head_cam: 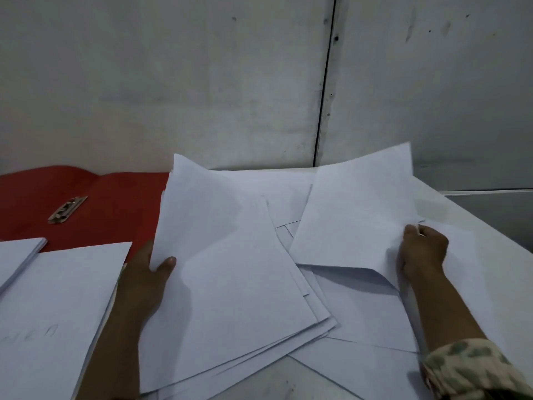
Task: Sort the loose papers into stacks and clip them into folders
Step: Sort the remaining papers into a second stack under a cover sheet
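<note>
Sorting step: left hand (144,280) grips a fanned white paper stack (230,284) at centre frame, right hand (422,251) pinches a lifted white sheet (354,220); next, square edges toward the open red folder (115,203) upper left.

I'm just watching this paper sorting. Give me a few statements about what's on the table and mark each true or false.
1. The left hand holds a fanned bundle of white sheets. True.
2. The open folder is blue. False: it is red.
3. The right hand lifts a single white sheet by its edge. True.
4. The metal clip grips a thick stack. False: it lies bare on the folder.
5. A neat white paper stack lies at the left. True.
</note>
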Demonstrator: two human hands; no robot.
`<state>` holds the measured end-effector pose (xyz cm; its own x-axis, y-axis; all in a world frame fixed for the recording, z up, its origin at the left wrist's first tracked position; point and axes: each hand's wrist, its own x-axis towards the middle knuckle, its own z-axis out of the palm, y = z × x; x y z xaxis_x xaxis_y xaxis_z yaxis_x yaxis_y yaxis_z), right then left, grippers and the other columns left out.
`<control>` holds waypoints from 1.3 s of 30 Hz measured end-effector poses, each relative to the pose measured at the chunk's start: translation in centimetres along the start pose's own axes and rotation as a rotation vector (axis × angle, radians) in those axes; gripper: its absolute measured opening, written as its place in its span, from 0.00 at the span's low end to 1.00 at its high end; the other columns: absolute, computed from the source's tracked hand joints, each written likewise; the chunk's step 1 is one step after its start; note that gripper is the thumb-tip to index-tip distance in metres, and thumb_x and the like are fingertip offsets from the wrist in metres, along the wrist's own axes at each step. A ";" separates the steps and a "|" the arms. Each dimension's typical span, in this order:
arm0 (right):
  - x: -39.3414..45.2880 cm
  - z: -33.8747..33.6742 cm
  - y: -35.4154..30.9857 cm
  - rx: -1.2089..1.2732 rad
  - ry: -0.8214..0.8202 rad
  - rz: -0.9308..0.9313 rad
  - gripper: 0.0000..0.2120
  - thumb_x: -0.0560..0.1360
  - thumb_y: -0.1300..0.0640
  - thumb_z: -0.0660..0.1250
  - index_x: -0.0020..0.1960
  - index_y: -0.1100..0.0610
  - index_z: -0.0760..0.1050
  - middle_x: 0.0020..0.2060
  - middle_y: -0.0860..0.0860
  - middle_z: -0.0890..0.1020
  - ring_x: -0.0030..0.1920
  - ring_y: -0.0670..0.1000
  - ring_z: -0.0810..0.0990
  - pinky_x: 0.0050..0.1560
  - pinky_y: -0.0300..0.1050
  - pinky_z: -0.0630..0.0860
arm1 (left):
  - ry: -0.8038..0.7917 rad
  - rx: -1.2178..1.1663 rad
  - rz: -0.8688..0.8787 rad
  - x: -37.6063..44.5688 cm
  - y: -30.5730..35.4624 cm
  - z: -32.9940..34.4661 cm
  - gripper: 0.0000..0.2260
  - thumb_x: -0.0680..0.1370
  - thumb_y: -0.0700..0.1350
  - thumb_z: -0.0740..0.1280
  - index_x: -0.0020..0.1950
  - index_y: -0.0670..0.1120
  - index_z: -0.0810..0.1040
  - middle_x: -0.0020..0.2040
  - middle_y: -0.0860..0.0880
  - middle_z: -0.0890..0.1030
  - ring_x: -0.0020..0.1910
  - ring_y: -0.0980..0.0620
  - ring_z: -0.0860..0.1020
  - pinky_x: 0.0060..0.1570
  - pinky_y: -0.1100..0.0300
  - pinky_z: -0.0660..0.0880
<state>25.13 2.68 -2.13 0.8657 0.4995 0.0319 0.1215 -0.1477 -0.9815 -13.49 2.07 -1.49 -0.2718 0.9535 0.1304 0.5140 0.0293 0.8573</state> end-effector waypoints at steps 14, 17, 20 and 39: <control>-4.5 2.2 -1.8 -0.032 -0.333 -0.043 0.13 0.77 0.63 0.60 0.59 0.66 0.75 0.43 0.59 0.80 0.41 0.55 0.75 0.40 0.44 0.71 | -0.023 0.013 -0.056 -0.1 0.1 1.4 0.24 0.76 0.42 0.66 0.71 0.42 0.65 0.66 0.41 0.74 0.63 0.39 0.72 0.62 0.48 0.68; -5.6 3.4 -1.5 -0.142 -0.454 -0.115 0.17 0.77 0.62 0.61 0.65 0.62 0.72 0.52 0.58 0.80 0.44 0.53 0.76 0.48 0.42 0.71 | -0.028 0.038 -0.059 -0.1 0.2 1.6 0.25 0.76 0.44 0.67 0.71 0.43 0.64 0.66 0.42 0.74 0.63 0.39 0.73 0.62 0.47 0.68; -7.2 4.3 -1.5 -0.322 -0.495 -0.274 0.19 0.78 0.61 0.59 0.68 0.62 0.69 0.63 0.60 0.76 0.61 0.57 0.75 0.60 0.42 0.68 | -0.042 0.078 -0.041 -0.2 0.1 1.7 0.22 0.76 0.47 0.65 0.69 0.43 0.67 0.64 0.42 0.75 0.61 0.40 0.73 0.61 0.47 0.69; -7.8 3.5 -2.0 -0.895 -0.375 -0.304 0.28 0.75 0.42 0.61 0.68 0.57 0.66 0.64 0.57 0.70 0.67 0.59 0.65 0.64 0.52 0.63 | -0.078 0.152 -0.098 -0.1 0.2 1.8 0.21 0.77 0.46 0.65 0.67 0.41 0.68 0.63 0.41 0.75 0.61 0.39 0.73 0.60 0.47 0.69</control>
<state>16.43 2.06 -1.11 0.5483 0.8351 0.0448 0.7631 -0.4778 -0.4352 -11.94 2.55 -2.22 -0.2655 0.9641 0.0063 0.6067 0.1620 0.7782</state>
